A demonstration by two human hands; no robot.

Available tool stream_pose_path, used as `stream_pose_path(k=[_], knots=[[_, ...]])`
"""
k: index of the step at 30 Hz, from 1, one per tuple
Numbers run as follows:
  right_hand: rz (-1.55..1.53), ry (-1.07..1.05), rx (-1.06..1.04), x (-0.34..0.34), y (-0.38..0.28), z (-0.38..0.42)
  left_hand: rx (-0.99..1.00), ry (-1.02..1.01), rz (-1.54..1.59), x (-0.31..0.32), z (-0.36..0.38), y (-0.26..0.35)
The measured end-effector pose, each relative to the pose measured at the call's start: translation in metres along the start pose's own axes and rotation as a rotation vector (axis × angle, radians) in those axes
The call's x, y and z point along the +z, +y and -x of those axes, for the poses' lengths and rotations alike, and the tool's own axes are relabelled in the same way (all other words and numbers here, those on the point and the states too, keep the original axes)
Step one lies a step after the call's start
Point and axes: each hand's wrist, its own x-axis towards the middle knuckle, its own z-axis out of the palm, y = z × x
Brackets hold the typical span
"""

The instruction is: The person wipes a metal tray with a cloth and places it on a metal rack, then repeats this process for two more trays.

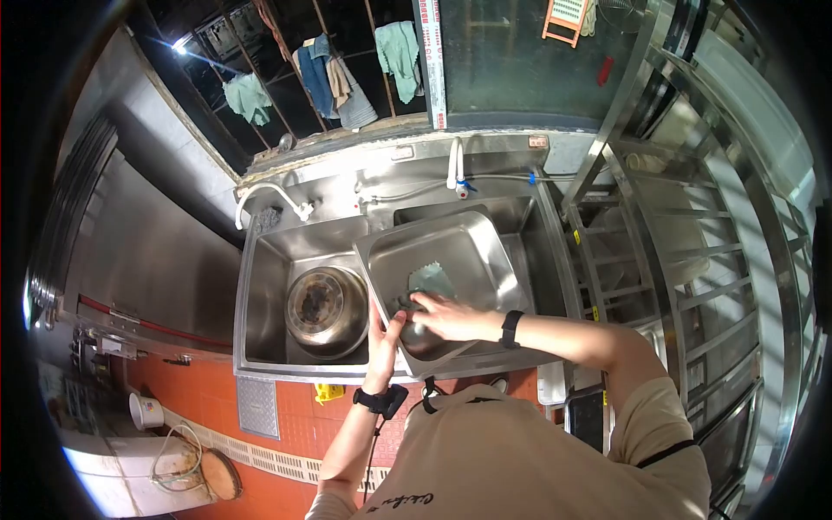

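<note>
Far to the left, a white plastic bucket [145, 411] stands on the orange tiled floor [286, 425]. Next comes the shiny steel double sink [260, 286], with a white bent tap [269, 195] over its left basin. A round metal pot, dark and dirty inside [325, 310], sits low in that basin, so it looks like it waits for a wash.

The person's left hand [384, 334] grips the near edge of a big shiny square steel tray [451, 251]. The fingers are closed on the rim. I think this keeps the tray from sliding. The tray leans tilted over the right basin, so dirty water can run down. It looks smooth and hard, with round corners.

The right hand [446, 314] lies flat inside the tray and presses down on a dark scrubbing pad [407, 302]. A thin pale green cloth [431, 279] lies just behind the hand.

On the right, tall steel wire racks [693, 260] stand beside the sink. Soft cloths [329, 74] hang on bars up above to dry.
</note>
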Motion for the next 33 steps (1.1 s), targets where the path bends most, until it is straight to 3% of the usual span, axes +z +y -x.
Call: stream_pose_path(k=[1,6,7,9,11,15,16,19,21,23,25,27,29,31,33], knots=[[0.124,-0.118,0.034,-0.026,-0.004,0.004,0.019,0.019,-0.011,-0.002,0.001,0.002],[0.448,-0.100,0.167,-0.017,0.108,0.033,0.089,-0.030,-0.185,-0.007,0.007,0.029],[0.568,-0.022,0.088,-0.029,0.113,0.038,0.058,-0.034,-0.213,-0.006,0.009,0.032],[0.562,0.085,0.162,-0.044,0.113,0.028,0.062,0.005,-0.485,0.000,0.013,0.045],[0.712,0.042,0.044,-0.065,0.098,0.025,0.072,0.021,-0.477,0.001,0.016,0.046],[0.936,0.052,0.039,-0.043,0.111,0.051,0.017,0.032,-0.219,-0.001,0.018,0.052],[0.980,-0.056,0.150,-0.027,0.111,0.049,0.018,0.041,-0.216,-0.001,0.018,0.048],[0.788,-0.090,0.091,0.006,0.089,0.072,0.027,0.105,-0.135,0.000,0.020,0.033],[0.559,-0.279,0.133,0.021,0.061,0.084,0.018,0.147,-0.088,-0.009,0.019,0.018],[0.338,-0.241,0.202,0.040,0.039,0.095,0.015,0.159,-0.074,-0.017,0.016,0.010],[0.320,-0.305,0.288,0.038,0.022,0.079,0.012,0.172,-0.059,-0.020,0.017,0.006],[-0.201,-0.181,0.348,0.049,0.014,0.062,-0.015,0.167,-0.074,-0.016,0.018,0.002],[-0.480,-0.267,0.411,0.013,-0.030,0.032,-0.036,0.125,0.031,-0.006,0.017,0.001],[-0.440,0.158,0.136,0.050,-0.050,0.014,0.024,0.129,-0.012,0.009,0.012,-0.003],[-0.535,0.225,0.179,0.041,-0.062,0.009,0.015,0.148,0.010,0.010,0.010,-0.002]])
